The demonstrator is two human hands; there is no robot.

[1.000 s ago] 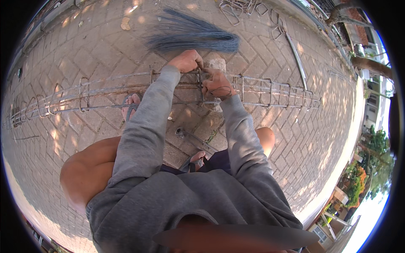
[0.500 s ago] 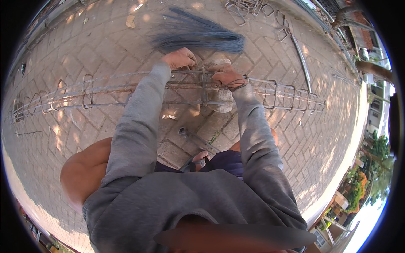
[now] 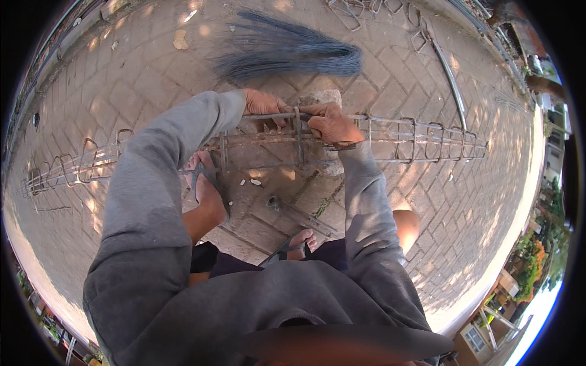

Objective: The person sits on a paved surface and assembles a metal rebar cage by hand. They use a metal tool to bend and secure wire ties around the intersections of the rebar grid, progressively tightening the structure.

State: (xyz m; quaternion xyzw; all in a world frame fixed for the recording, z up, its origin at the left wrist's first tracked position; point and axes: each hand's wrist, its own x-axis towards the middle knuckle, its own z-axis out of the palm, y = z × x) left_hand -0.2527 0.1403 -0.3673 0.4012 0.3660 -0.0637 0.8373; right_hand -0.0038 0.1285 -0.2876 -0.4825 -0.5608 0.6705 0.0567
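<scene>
the rebar cage (image 3: pixel 262 141) lies across the concrete block (image 3: pixel 328 96) and seems stiff, rough, rather heavy — best gripped by its long bars (image 3: pixel 262 166). left of the block, the left hand (image 3: pixel 264 104) curls at the cage; over the block, the right hand (image 3: pixel 337 126) bends its fingers — what either pinches, i cannot tell.

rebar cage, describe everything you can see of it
The rebar cage is a long, narrow frame of brownish-grey metal bars with bent stirrups. It lies left to right over paving, crossing a pale block; the left sleeve hides part. The left hand and right hand are at its far bar, either side of one stirrup, apparently touching it.
</scene>
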